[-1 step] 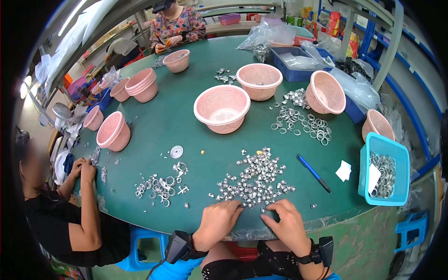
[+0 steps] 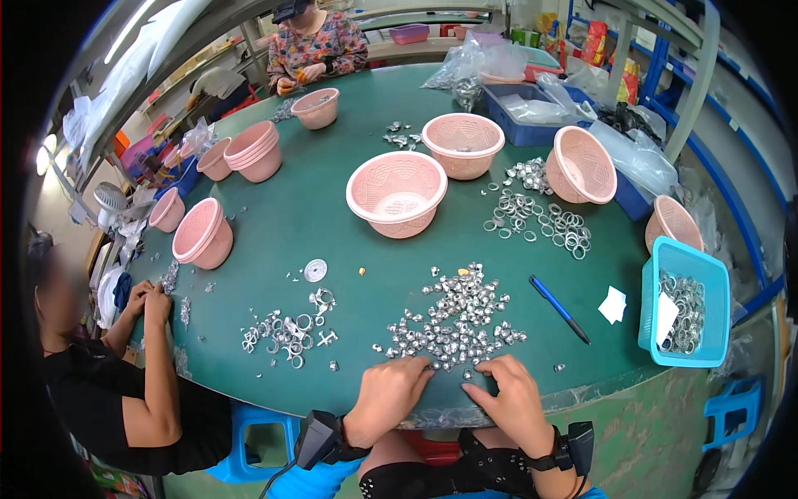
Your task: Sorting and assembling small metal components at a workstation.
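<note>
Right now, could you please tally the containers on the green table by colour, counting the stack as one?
Pink baskets: 9
Turquoise basket: 1
Dark blue bin: 1
Total: 11

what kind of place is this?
Likely a small workshop for hand sorting or assembling metal parts. Several people sit round a green table strewn with a pile of small metal pieces, metal rings and pink plastic bowls, with stocked shelving behind.
</note>
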A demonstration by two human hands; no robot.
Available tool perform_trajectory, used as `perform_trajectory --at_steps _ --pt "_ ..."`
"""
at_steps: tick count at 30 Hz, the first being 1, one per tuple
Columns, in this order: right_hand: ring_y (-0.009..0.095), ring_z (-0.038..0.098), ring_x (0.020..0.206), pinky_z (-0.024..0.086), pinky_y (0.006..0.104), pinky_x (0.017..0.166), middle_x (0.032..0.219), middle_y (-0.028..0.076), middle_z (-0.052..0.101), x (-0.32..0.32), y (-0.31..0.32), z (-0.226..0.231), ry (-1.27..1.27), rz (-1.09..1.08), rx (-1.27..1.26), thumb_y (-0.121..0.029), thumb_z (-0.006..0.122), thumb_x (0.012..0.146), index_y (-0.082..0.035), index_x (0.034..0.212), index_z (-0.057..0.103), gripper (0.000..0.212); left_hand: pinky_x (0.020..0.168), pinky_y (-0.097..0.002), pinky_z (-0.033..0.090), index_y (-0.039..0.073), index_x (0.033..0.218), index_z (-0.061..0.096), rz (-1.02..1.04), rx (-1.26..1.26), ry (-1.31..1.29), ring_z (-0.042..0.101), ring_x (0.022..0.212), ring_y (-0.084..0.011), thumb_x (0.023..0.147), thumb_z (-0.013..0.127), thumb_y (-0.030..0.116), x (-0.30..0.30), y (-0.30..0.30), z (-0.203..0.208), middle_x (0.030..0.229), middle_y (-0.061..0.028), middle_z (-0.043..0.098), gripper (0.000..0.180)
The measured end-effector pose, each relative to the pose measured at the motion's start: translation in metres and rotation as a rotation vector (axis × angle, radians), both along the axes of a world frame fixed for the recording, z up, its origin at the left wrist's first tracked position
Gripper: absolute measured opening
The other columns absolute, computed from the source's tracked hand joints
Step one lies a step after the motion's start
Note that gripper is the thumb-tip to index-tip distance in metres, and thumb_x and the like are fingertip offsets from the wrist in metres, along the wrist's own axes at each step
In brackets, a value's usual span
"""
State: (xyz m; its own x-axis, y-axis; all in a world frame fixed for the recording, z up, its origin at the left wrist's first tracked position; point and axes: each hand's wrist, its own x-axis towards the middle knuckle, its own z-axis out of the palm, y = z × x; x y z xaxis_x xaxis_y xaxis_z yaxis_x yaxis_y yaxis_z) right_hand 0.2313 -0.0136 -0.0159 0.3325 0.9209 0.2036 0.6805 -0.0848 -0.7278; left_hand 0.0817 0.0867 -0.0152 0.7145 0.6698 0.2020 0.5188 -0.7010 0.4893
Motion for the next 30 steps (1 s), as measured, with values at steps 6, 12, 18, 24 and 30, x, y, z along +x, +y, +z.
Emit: perform_trajectory --at_steps 6,12,18,24,30 --pt "0.028 0.049 0.068 0.04 0.0338 0.06 0.072 0.01 0.051 -0.005 0.001 -0.003 -0.009 -0.013 0.037 -0.012 0.06 0.065 -0.003 0.077 0.055 0.016 0.048 -0.0332 0.042 0.005 0.078 0.053 -0.016 -0.024 0.059 0.054 0.058 -0.0252 0.072 0.052 0.015 -0.003 -0.002 0.009 0.064 -0.0093 0.055 0.012" --pt "0.008 0.043 0.046 0.035 0.0219 0.043 0.065 0.003 0.055 -0.006 -0.008 0.014 0.495 -0.05 -0.097 -0.006 0.059 0.067 -0.002 0.08 0.055 0.015 0.047 -0.0296 0.041 0.006 0.08 0.058 -0.036 0.05 0.038 0.053 0.053 -0.0224 0.068 0.059 0.016 0.0 -0.004 0.0 0.064 -0.0085 0.056 0.016" --pt "0.002 0.037 0.045 0.031 0.0174 0.041 0.064 -0.001 0.054 -0.009 -0.023 0.034 0.549 -0.004 -0.102 -0.004 0.062 0.065 -0.003 0.082 0.055 0.018 0.045 -0.0246 0.038 0.005 0.085 0.059 -0.008 -0.561 -0.34 0.047 0.047 -0.0142 0.069 0.06 0.011 -0.013 -0.029 0.032 0.058 -0.0076 0.05 0.018" --pt "0.006 0.041 0.049 0.035 0.0179 0.043 0.073 0.002 0.055 -0.023 -0.022 0.043 0.467 0.164 0.054 -0.004 0.064 0.064 -0.005 0.082 0.056 0.02 0.045 -0.0222 0.037 0.005 0.091 0.058 -0.077 -0.638 -0.52 0.046 0.05 -0.0104 0.069 0.059 0.004 -0.018 -0.045 0.028 0.062 -0.0041 0.052 0.022" --pt "0.007 0.042 0.049 0.036 0.0186 0.044 0.071 0.004 0.056 -0.027 -0.026 0.04 0.405 0.159 0.213 -0.003 0.066 0.062 -0.004 0.082 0.057 0.022 0.05 -0.0192 0.04 0.004 0.093 0.058 -0.099 -0.796 -0.575 0.051 0.058 -0.0082 0.071 0.059 0.005 -0.022 -0.048 0.021 0.07 -0.0055 0.056 0.022"
